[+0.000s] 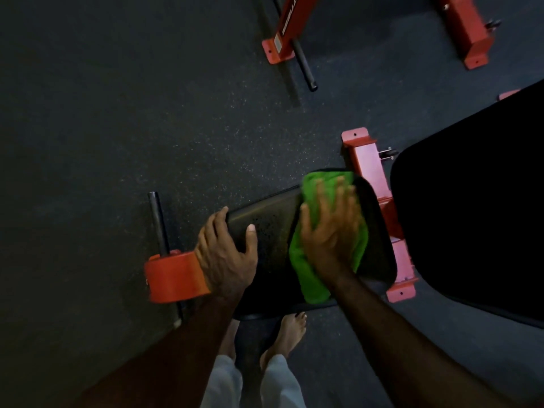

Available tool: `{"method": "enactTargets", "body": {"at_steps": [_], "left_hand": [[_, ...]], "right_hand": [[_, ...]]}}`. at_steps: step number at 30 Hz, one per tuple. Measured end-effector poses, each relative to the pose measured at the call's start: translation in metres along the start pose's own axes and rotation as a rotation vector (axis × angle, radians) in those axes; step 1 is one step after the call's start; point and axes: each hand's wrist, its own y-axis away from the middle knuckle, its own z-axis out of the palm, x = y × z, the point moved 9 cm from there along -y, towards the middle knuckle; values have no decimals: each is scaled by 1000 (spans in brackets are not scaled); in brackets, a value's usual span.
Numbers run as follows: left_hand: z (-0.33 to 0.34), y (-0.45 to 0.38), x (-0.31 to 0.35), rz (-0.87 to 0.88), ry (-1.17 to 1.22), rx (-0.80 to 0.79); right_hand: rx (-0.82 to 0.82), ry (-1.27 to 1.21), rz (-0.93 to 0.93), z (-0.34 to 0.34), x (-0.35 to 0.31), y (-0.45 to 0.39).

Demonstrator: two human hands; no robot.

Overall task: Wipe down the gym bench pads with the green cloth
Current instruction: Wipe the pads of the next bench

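Centre of frame: right hand, fingers spread flat, presses the crumpled bright green cloth onto the black padded bench seat. Left hand grips the pad's left end, fingers curled over its edge.

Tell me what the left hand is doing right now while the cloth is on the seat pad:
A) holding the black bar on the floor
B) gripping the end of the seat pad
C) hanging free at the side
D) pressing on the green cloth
B: the left hand curls over the end of the seat pad, thumb on top, while the right hand presses flat on the green cloth.
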Motion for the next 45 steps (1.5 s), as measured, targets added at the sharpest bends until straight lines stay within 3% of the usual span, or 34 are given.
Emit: {"method": "enactTargets", "body": {"at_steps": [2,4,6,9,11,12,15,16,18,21,23,24,26,28,29,32,34,36,39,40,41,44,45], "left_hand": [[-1,0,2,4,-1,1],[-2,-1,4,-4,0,-5],[-1,-1,5,-10,-6,-6],[-2,-1,4,-10,-10,-2],[-1,-1,3,-6,-12,0],[-1,0,2,-6,-14,0],[-3,-1,5,5,-10,9],[-4,-1,5,1,-11,8],[-3,-2,4,-12,-13,-4],[-1,0,3,-17,-11,-13],[-2,-1,3,-16,-6,-6],[-1,-1,3,-14,-3,-6],[-2,-1,3,-8,-1,-4],[-2,-1,4,-5,7,-2],[-1,-2,3,-10,10,-9],[1,-1,1,-17,3,-23],[0,1,2,-7,-1,-22],[-4,0,-4,-9,-3,-4],[-7,-3,6,-7,13,16],[-9,-5,6,-12,12,25],[-7,-4,9,-17,19,15],[-3,0,6,-20,21,2],[-2,1,6,-18,14,-4]], "right_hand": [[-157,-10,-381,5,-28,30],[-268,30,-578,-1,-19,38],[-181,79,-424,-14,9,11],[4,50,90,-20,31,-35],[4,-12,162,-6,6,-41],[-38,-52,40,3,-17,-35],[-239,-47,-564,15,-68,8],[-282,-22,-653,14,-63,8],[-232,15,-508,6,-31,-21],[-74,18,3,-8,16,-53],[-43,-15,71,-3,-1,-45],[-61,-48,-22,1,-18,-35],[-185,-64,-408,11,-52,-9],[-282,-10,-687,10,-50,-9],[-277,9,-652,9,-35,-24],[-57,42,-74,-14,30,-60],[49,65,153,-17,36,-39],[24,55,63,-6,7,-7],[-177,73,-365,0,-11,8],[-179,111,-417,-5,-2,-1],[-144,145,-351,-13,19,-12],[61,62,190,-36,78,-16],[83,62,266,-35,78,-5]]}}
